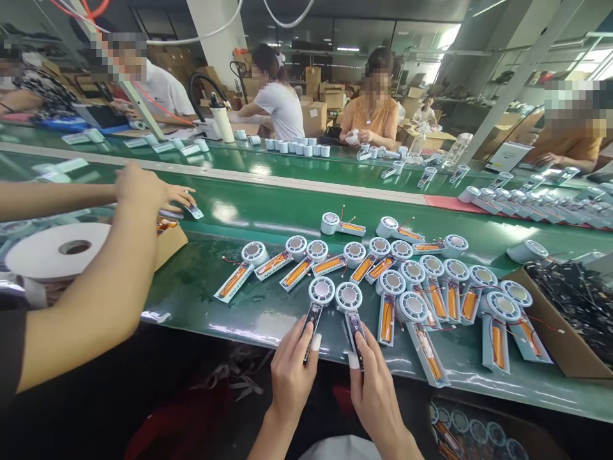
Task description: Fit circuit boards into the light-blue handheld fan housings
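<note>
While both forearms reach forward from the bottom edge, the left hand (293, 370) and the right hand (377, 374) lean inward, facing each other like a mirrored pair. The left hand has its fingers closed about the handle of the left-hand fan (322, 291), its white-capped thumb alongside; the right hand likewise grasps the right-hand fan (349, 296), thumb capped too. Both round heads point away from the grips and sit side by side just ahead of them, dark boards facing up on the handles; whether the heads touch I can't tell. Beyond the grips and to their right lie more fans (412, 306) with orange packs in open handles. Farther right of the right-hand grip stands a carton (550, 345) of dark parts. Left of the left-hand grip, a co-worker's arm (103, 281) stretches across the green table (201, 306), past a white reel (33, 252).
</note>
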### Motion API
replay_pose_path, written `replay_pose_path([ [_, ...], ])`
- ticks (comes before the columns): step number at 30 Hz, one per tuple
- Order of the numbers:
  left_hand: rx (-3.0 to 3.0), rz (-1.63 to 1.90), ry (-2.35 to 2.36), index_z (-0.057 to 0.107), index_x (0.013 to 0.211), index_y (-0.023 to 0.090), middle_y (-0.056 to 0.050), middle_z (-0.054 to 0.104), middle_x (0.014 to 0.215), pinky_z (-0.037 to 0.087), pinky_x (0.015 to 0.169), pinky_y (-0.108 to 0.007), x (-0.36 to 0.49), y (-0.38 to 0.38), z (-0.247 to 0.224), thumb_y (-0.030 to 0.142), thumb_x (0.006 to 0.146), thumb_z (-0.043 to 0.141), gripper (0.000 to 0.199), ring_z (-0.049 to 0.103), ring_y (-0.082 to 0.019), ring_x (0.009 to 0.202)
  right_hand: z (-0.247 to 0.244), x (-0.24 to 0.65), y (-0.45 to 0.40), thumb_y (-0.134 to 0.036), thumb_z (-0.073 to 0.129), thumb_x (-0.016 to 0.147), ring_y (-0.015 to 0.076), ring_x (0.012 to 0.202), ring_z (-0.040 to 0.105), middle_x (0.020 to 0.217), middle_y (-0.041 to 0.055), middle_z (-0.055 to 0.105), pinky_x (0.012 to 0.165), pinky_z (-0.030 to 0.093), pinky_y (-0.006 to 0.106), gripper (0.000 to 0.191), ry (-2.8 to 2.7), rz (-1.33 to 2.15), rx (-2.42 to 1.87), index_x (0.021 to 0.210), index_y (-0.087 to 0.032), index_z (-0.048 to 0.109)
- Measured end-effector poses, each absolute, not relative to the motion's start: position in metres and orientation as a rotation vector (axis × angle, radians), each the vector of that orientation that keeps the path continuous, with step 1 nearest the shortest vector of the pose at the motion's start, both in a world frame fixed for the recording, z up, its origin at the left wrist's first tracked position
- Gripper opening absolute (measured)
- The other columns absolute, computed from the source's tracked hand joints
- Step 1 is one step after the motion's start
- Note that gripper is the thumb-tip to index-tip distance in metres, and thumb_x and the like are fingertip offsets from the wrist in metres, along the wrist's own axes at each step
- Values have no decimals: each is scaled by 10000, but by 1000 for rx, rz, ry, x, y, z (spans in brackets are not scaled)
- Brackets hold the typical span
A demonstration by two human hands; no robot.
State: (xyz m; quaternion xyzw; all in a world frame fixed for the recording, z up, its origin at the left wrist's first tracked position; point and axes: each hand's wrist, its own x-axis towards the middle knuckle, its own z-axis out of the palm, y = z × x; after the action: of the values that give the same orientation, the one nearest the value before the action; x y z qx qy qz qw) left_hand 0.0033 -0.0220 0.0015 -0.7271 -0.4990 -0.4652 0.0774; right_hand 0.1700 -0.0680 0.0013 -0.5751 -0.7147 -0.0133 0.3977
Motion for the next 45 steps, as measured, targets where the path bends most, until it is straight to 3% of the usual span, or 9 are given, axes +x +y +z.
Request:
replay_pose_path([
  [5, -2216, -1309, -1590, 604, 1289, 189, -132, 758, 1154, 622, 869, -381, 2, -21, 11, 194, 988, 564, 303, 749, -260, 1033, 6, 168, -68, -187, 354, 1047, 300, 1357, 516, 1468, 189, 505, 992, 568, 514, 527, -1801, 24, -1514, 1567, -188, 267],
  [11, -2294, -1200, -1600, 532, 1384, 193, -138, 724, 1210, 600, 891, -402, 1, -22, 12, 163, 992, 516, 394, 715, -271, 1088, 8, 166, -66, -161, 326, 1042, 292, 1386, 484, 1500, 168, 481, 1009, 561, 491, 563, -1846, 17, -1547, 1595, -207, 231],
  [21, -2277, -1119, -1549, 525, 1381, 182, -133, 730, 1214, 569, 940, -499, 3, -19, 11, 161, 994, 490, 389, 662, -323, 1178, 6, 164, -64, -191, 324, 1044, 310, 1328, 544, 1442, 179, 541, 949, 595, 478, 539, -1814, -47, -1561, 1581, -201, 274],
  [45, -2126, -1182, -1529, 599, 1306, 229, -80, 779, 1076, 595, 909, -463, 11, -15, 11, 175, 974, 545, 341, 714, -296, 1093, -1, 171, -58, -206, 355, 1008, 348, 1212, 605, 1360, 208, 578, 848, 608, 499, 546, -1824, -112, -1471, 1552, -177, 315],
])
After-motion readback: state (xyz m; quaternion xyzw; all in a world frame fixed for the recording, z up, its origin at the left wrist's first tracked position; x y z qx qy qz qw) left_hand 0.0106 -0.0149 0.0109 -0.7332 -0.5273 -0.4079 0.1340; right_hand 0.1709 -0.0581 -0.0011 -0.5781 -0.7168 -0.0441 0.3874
